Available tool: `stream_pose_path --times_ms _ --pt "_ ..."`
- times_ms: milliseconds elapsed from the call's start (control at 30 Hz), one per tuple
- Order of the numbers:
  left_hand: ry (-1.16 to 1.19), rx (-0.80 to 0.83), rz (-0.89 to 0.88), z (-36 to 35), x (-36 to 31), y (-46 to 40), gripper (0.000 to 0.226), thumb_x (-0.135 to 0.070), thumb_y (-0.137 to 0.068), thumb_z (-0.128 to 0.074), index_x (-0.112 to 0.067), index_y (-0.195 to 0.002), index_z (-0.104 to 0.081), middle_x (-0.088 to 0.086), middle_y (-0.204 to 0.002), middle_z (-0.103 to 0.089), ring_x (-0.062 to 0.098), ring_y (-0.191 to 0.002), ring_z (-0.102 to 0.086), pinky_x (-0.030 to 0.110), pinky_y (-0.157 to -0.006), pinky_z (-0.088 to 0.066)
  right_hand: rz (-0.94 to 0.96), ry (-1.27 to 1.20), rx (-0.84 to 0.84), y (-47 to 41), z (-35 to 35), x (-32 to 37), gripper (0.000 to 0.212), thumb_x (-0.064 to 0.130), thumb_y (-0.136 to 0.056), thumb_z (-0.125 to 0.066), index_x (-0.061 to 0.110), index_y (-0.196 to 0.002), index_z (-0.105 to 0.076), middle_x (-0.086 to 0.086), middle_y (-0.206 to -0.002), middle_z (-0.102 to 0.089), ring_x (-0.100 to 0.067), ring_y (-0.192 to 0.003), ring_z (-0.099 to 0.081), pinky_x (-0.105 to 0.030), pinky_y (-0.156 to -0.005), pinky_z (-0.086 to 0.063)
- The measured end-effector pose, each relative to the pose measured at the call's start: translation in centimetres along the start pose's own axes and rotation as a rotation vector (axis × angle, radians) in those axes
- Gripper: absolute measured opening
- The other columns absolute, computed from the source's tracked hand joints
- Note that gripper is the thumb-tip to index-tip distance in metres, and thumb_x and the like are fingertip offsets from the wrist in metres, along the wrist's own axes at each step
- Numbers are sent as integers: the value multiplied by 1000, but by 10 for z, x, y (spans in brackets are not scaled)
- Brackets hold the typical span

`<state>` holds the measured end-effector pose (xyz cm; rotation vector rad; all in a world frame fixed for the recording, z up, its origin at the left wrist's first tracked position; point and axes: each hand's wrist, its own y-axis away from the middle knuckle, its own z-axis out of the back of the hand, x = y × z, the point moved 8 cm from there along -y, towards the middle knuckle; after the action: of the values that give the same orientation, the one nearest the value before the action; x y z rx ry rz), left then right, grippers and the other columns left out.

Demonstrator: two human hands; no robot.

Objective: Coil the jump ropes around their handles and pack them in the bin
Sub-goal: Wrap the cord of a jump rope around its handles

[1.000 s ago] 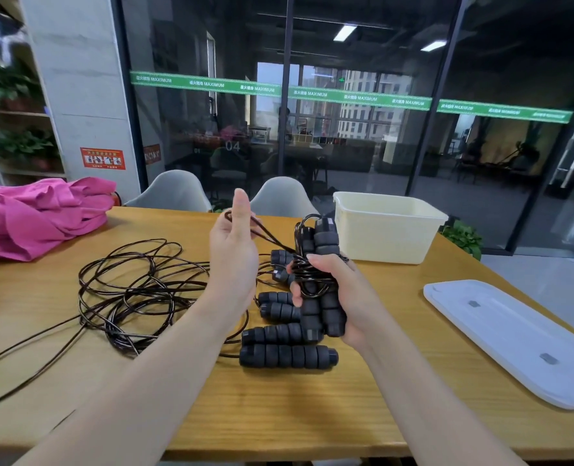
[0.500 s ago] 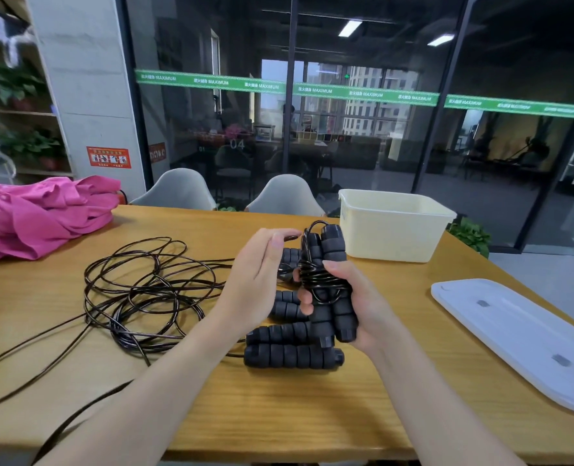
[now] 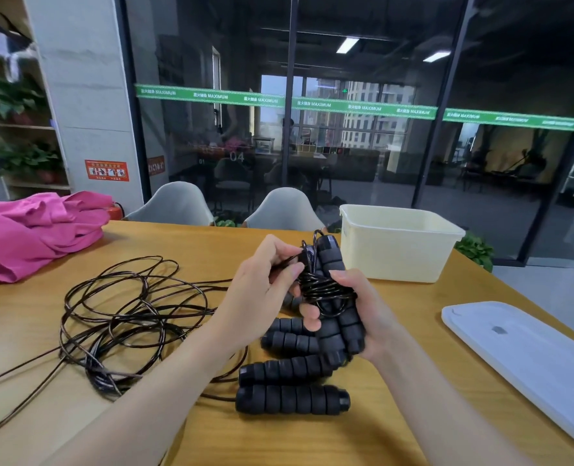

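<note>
Gripping a wrapped pair of handles [image 3: 337,297], the right hand [image 3: 366,314] lifts them mid-tabletop [image 3: 396,415] while the left hand [image 3: 265,290] pinches the cord. Loose ropes [image 3: 127,307] sprawl left; the bin [image 3: 396,243] stands at the far edge, its lid [image 3: 527,358] right.

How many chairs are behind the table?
2. The left chair stands behind the table; the right chair is beside it, nearer the bin. Others may be hidden.

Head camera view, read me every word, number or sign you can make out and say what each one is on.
"MAXIMUM", repeated: green strip across the glass wall; the characters beside it are too small to read.
"04": on the glass.
"01": faint, on the glass.
Red sign on the grey pillar: too small to read.
</note>
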<state>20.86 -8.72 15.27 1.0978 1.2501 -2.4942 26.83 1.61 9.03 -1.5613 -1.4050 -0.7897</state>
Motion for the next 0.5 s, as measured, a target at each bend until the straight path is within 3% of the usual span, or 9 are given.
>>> stream_pose_path --times_ms 100,233,367,467,500 --pt "-17 20 -41 -7 6 -12 16 -6 -102 -58 -20 -110 -56 -6 -93 -67 8 -86 -66 12 -75 -50 -28 44 -44 -4 16 3 47 43 -84 -77 4 -110 -71 -19 -99 -48 -23 -68 -57 -31 -66 -49" --pt "-28 59 -92 -24 19 -18 25 -10 -106 -49 -34 -112 -43 -12 -93 -56 10 -84 -62 17 -75 -50 -39 165 -94 -4 30 9 49 47 -79 -80 7 -105 -70 -17 -79 -60 -25 -65 -57 -33 -68 -50" --pt "-52 60 -170 -32 22 -20 12 -20 -109 -36 -30 -109 -29 -12 -89 -52 11 -78 -60 25 -70 -54 -7 199 -111 -2 29 16 38 37 -84 -71 5 -106 -67 -16 -77 -62 -26 -63 -56 -33 -66 -51" --pt "-143 86 -304 -35 12 -17 8 -23 -108 -32 -27 -112 -27 -9 -83 -49 1 -72 -60 12 -65 -44 -1 271 -147 1 27 19 41 35 -85 -65 1 -108 -62 -13 -77 -66 -28 -64 -55 -34 -66 -51" --pt "-198 104 -330 -37 13 -15 9 -22 -109 -33 -25 -115 -27 -7 -83 -50 3 -73 -59 14 -67 -44 -6 301 -159 2 27 18 40 33 -85 -65 0 -108 -60 -13 -77 -67 -28 -64 -55 -34 -65 -50"
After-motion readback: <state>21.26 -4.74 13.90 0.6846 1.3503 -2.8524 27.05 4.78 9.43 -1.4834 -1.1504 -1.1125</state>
